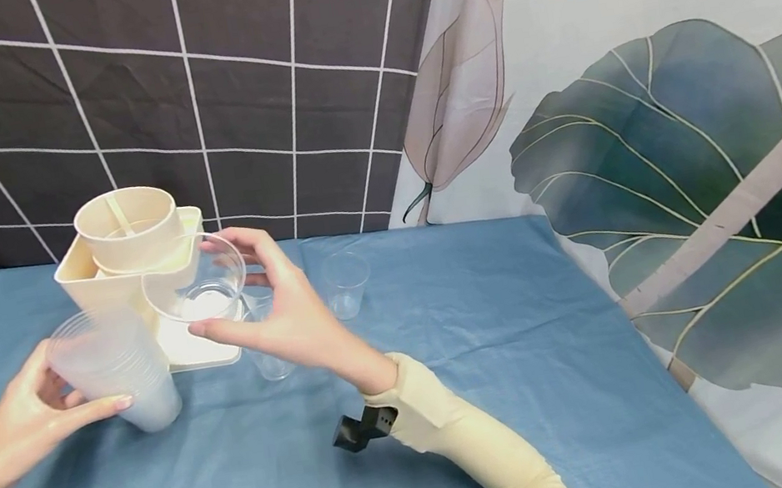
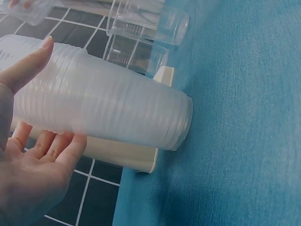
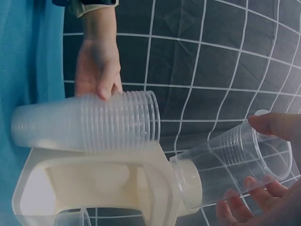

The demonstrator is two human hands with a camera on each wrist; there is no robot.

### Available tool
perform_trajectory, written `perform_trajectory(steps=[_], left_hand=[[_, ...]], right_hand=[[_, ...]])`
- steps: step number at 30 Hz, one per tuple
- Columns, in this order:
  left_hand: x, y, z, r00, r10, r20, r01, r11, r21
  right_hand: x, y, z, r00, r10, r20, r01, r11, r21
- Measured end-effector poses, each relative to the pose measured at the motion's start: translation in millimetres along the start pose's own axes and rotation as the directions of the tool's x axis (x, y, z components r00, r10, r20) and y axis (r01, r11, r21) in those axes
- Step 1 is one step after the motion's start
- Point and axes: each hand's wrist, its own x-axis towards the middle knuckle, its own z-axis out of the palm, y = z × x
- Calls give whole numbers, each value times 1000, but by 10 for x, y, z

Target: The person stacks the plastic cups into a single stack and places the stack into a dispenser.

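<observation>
In the head view my left hand (image 1: 38,423) grips a nested stack of clear plastic cups (image 1: 120,369) from the side, the stack leaning with its mouth toward upper left. In the left wrist view the thumb lies over the stack (image 2: 103,99) and the fingers curl under it. My right hand (image 1: 291,314) holds a single clear plastic cup (image 3: 235,162) near its rim, thumb on one side, fingers on the other. That cup is in front of a cream plastic cup holder (image 1: 129,245), and its base overlaps the holder's round top in the right wrist view.
Two clear cups stand on the blue cloth (image 1: 455,369): one cup (image 1: 346,284) right of my right hand, another cup (image 1: 272,363) partly hidden by it. A dark tiled backdrop (image 1: 249,105) rises behind the holder; a leaf-patterned sheet (image 1: 651,154) hangs at the right.
</observation>
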Motion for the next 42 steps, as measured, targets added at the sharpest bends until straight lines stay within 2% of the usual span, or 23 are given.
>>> perform_trajectory(steps=[2, 6, 13, 16, 18, 24, 27, 29, 31, 34, 38, 42], left_hand=[[2, 12, 2, 1000, -3, -1, 3, 999, 32], [6, 24, 0, 1000, -1, 3, 1, 999, 44], [22, 73, -4, 1000, 1, 11, -1, 1000, -10], [23, 92, 2, 1000, -1, 14, 1, 1000, -3], [23, 69, 2, 1000, 3, 4, -3, 1000, 9], [26, -5, -19, 1000, 9, 10, -9, 1000, -29], [28, -59, -36, 1000, -2, 8, 2, 1000, -10], [24, -87, -40, 1000, -5, -6, 5, 999, 42], [20, -93, -45, 1000, -8, -6, 9, 998, 57], [11, -21, -30, 1000, -18, -1, 18, 997, 79], [1, 120, 5, 1000, -21, 14, 20, 998, 59], [-3, 154, 19, 1000, -6, 20, 5, 999, 44]], right_hand=[[15, -12, 17, 1000, -7, 2, 7, 1000, -3], [41, -37, 54, 999, -31, 12, 31, 1000, -1], [102, -79, 119, 997, -74, 28, 74, 997, 7], [129, -95, 152, 997, -76, 34, 76, 997, 16], [146, -105, 176, 997, -71, 35, 70, 997, 21], [190, -124, 240, 998, -35, 53, 31, 997, 73], [218, -138, 276, 997, -19, 76, 12, 996, 93], [236, -148, 300, 996, -18, 84, 10, 996, 93], [255, -156, 324, 996, -25, 85, 18, 996, 93], [278, -163, 357, 996, -27, 89, 19, 996, 88], [317, -168, 406, 995, -9, 95, 1, 996, 89], [358, -165, 453, 995, 18, 101, -31, 992, 120]])
